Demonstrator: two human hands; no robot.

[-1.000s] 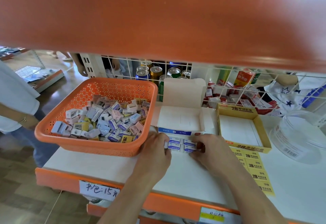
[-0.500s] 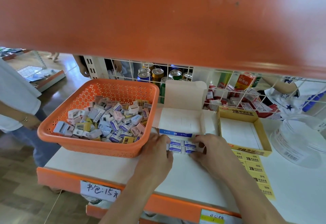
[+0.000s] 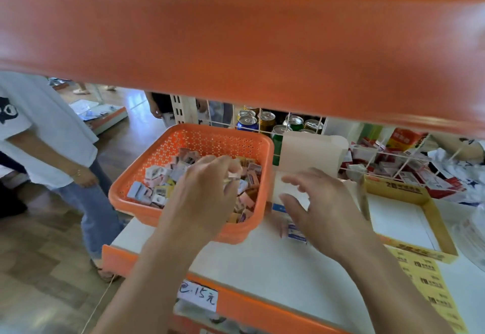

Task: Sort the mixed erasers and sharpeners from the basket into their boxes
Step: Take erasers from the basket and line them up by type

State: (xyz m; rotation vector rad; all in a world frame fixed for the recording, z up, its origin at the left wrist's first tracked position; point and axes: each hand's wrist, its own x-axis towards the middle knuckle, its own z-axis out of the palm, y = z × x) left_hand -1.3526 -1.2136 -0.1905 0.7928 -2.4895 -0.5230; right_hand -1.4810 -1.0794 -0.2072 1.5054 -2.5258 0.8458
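Fingers (image 3: 220, 161) of the left hand (image 3: 204, 194) curl into the mixed pile (image 3: 157, 191) in the orange basket (image 3: 157, 155); grip unclear.
Right hand (image 3: 322, 207) hovers spread and empty over the white box (image 3: 307, 149); best to pinch one piece, identify it, then box it.

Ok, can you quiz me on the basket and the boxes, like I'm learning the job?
1. True or false: the left hand is reaching into the orange basket.
2. Where does the yellow box stand? A) inside the basket B) to the right of the white box C) in the left hand
3. Which hand hovers with spread fingers in front of the white box?
Key: 1 true; 2 B; 3 the right hand.
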